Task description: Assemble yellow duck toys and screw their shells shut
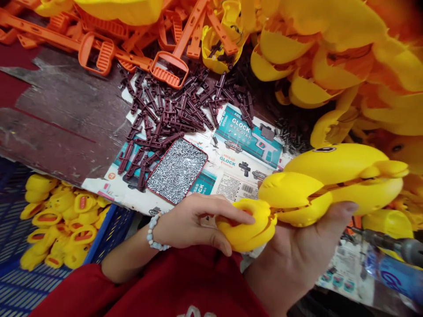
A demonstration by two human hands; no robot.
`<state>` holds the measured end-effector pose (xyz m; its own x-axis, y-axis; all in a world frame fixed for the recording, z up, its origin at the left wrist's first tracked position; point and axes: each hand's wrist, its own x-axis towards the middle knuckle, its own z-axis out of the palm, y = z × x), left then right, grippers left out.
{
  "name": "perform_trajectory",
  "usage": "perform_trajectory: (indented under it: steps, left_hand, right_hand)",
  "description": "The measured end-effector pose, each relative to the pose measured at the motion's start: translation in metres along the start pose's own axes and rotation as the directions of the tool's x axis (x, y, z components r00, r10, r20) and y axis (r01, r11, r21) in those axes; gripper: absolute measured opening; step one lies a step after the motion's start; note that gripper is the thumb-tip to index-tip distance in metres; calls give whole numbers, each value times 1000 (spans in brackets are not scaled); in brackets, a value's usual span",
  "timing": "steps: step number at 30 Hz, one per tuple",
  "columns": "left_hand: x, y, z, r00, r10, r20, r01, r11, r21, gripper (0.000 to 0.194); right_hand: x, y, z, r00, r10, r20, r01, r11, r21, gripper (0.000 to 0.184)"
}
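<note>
Head view: left hand (206, 224) is pinching the left end of a yellow duck toy (295, 189), thumb and fingers closed on it. Right hand (297, 253) is supporting the toy from underneath, its thumb pressing on the lower half and its other fingers hiding behind. The toy is sitting between and above the two hands.

Progress: the toy's halves are lying face to face, but a gap is showing along the seam toward the bill. Closing of the shell is therefore being judged incomplete. No screw is showing on the visible side; the hidden side cannot be told.

Stock: beyond the left hand, small metal screws (178, 171) are filling a tray (206, 153), and loose brown plastic parts (185, 108) are lying behind it. Farther beyond, orange handles (170, 72) are heaping up; beyond the right hand, yellow shells (310, 92) are piling high. Much appears to be remaining. Left of the grip, other yellow toys (62, 215) are resting in a blue crate (105, 240); whether these are finished cannot be confirmed. Right of the grip, a drill-like tool (411, 252) is lying beside a bottle (395, 275), neither hand touching it.
</note>
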<state>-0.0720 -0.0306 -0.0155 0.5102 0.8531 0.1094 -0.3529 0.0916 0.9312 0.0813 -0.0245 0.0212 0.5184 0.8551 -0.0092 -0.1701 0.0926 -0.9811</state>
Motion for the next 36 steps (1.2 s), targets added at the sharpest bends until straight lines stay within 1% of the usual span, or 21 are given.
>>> perform_trajectory:
  steps: [3, 5, 7, 10, 13, 16, 17, 20, 21, 23, 26, 28, 30, 31, 33, 34, 36]
  left_hand:
    - [0, 0, 0, 1000, 7, -19, -8, 999, -31, 38]
    - [-1, 0, 0, 1000, 14, -24, -15, 999, -46, 37]
    - [-1, 0, 0, 1000, 13, -22, -13, 999, -35, 38]
    - [-2, 0, 0, 1000, 11, -25, -12, 1000, -22, 38]
    - [-1, -1, 0, 999, 7, -33, -9, 999, -43, 38]
    - [0, -1, 0, 1000, 2, -29, -3, 999, -53, 37]
    - [0, -1, 0, 1000, 4, -25, -5, 999, -46, 37]
    - [-1, -1, 0, 1000, 22, -4, -22, 999, -25, 36]
    - [-1, -1, 0, 1000, 25, 2, -25, 999, -23, 36]
    - [-2, -2, -1, 1000, 17, 14, -17, 999, -30, 35]
    - [-4, -2, -1, 1000, -20, 17, 21, 1000, -22, 34]
    - [-6, -1, 2, 999, -44, -15, 44, 998, 49, 37]
    - [-7, 2, 6, 996, -52, -70, 65, 977, 202, 40]
    - [-7, 4, 9, 994, -42, -97, 69, 953, 294, 40]
    - [-7, 8, 14, 991, -10, -134, 70, 889, 452, 34]
    - [-7, 10, 16, 990, 13, -143, 61, 862, 504, 31]
    - [-7, 11, 19, 988, 54, -143, 33, 838, 545, 25]
  right_hand:
    - [2, 0, -1, 1000, -4, 0, 4, 1000, 15, 30]
    - [1, 0, -1, 1000, -11, 1, 11, 1000, -4, 32]
    - [-1, 0, -1, 1000, -20, -8, 20, 998, -63, 40]
    - [-5, -1, 0, 998, -54, -27, 49, 985, -164, 59]
    - [-6, -1, 2, 998, -57, -24, 52, 980, -190, 59]
    - [-5, 0, 2, 998, -65, -26, 58, 976, -210, 66]
    - [-4, 1, 1, 998, -64, -27, 58, 980, -189, 65]
    - [-3, 3, 0, 999, -14, -32, 13, 999, -47, 42]
    - [-3, 3, 0, 999, 3, -34, -3, 1000, -7, 38]
    - [-3, 4, -1, 999, 18, -42, -18, 1000, 14, 37]
    - [-4, 7, -3, 999, -5, -47, 4, 1000, -15, 39]
    - [-4, 9, -4, 998, -37, -43, 35, 998, -55, 38]
    - [-6, 11, -3, 995, -96, -32, 93, 992, -90, 37]
    - [-6, 12, -1, 990, -135, -24, 132, 986, -100, 37]
    - [-7, 14, 2, 976, -219, -9, 216, 970, -115, 38]
    - [-8, 14, 4, 966, -259, -10, 256, 959, -123, 39]
    - [-7, 15, 7, 946, -323, -24, 316, 937, -150, 39]
